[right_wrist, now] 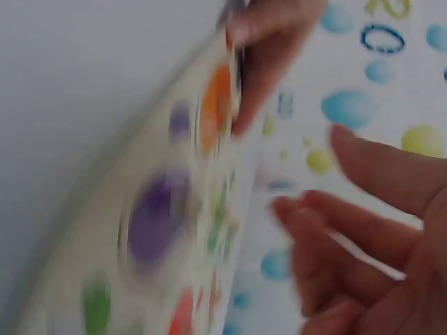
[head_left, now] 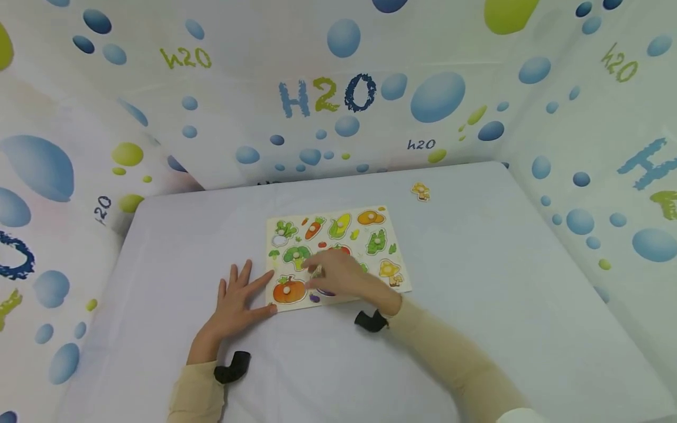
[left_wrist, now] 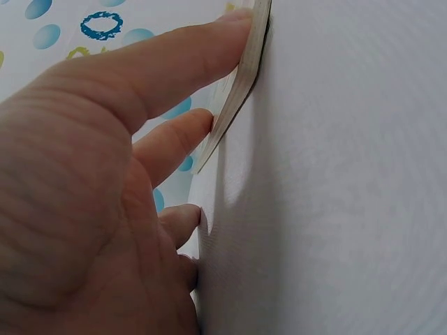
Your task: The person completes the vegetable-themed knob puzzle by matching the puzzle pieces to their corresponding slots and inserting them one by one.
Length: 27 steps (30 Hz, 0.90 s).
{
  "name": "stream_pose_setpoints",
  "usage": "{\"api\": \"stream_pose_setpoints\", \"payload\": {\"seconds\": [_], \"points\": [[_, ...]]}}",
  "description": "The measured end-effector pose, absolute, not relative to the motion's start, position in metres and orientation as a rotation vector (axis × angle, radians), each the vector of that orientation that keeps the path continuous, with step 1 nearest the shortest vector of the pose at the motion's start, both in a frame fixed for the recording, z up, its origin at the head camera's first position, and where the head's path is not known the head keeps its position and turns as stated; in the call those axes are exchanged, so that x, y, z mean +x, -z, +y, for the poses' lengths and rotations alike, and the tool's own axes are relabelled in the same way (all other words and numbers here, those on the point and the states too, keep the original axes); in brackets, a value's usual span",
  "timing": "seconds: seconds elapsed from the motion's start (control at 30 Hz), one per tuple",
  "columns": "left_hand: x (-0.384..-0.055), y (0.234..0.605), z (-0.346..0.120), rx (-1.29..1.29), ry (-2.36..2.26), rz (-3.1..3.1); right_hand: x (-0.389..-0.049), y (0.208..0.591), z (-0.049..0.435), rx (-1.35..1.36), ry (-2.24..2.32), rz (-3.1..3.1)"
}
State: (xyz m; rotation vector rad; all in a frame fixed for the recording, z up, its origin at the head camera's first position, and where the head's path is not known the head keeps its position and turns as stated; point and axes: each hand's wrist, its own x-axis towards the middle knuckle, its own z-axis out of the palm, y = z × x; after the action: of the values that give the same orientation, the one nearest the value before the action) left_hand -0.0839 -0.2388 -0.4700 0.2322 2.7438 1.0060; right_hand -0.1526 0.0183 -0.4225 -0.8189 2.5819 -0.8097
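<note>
A flat wooden vegetable puzzle board (head_left: 271,229) lies on the table, with knobs on several pieces. My left hand (head_left: 238,302) rests beside it with fingers spread. Its thumb and index fingertip touch the board's left edge, as the left wrist view also shows. Above the lower middle of the board hovers my right hand (head_left: 338,273), its fingers loosely bent. Nothing sits between the right thumb and fingers (right_wrist: 311,244) in the right wrist view. Near the right hand are the pumpkin piece (head_left: 288,291), the broccoli piece (head_left: 296,257) and a purple eggplant (right_wrist: 159,220), partly hidden in the head view.
A loose mushroom piece (head_left: 421,191) lies by the table's back edge, right of the board. White cloth covers the table (head_left: 502,282). Printed fabric walls (head_left: 222,129) stand behind it and at both sides. Each wrist carries a black device (head_left: 233,367).
</note>
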Motion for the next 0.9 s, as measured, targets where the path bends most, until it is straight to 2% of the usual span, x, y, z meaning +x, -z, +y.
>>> {"api": "stream_pose_setpoints", "payload": {"seconds": [0.27, 0.47, 0.63, 0.9], "points": [[-0.085, 0.469, -0.240, 0.243, -0.998, 2.759, -0.239, 0.413, 0.118, -0.619, 1.132, 2.951], [-0.083, 0.469, -0.240, 0.229, -1.004, 2.752, -0.291, 0.424, 0.184, -0.252, 1.245, 3.004], [-0.083, 0.470, -0.240, 0.222, -1.004, 2.754, -0.314, 0.440, 0.219, 0.065, 1.252, 2.907], [-0.084, 0.473, -0.242, 0.221, -1.002, 2.755, -0.323, 0.453, 0.232, 0.299, 1.204, 2.792]]}}
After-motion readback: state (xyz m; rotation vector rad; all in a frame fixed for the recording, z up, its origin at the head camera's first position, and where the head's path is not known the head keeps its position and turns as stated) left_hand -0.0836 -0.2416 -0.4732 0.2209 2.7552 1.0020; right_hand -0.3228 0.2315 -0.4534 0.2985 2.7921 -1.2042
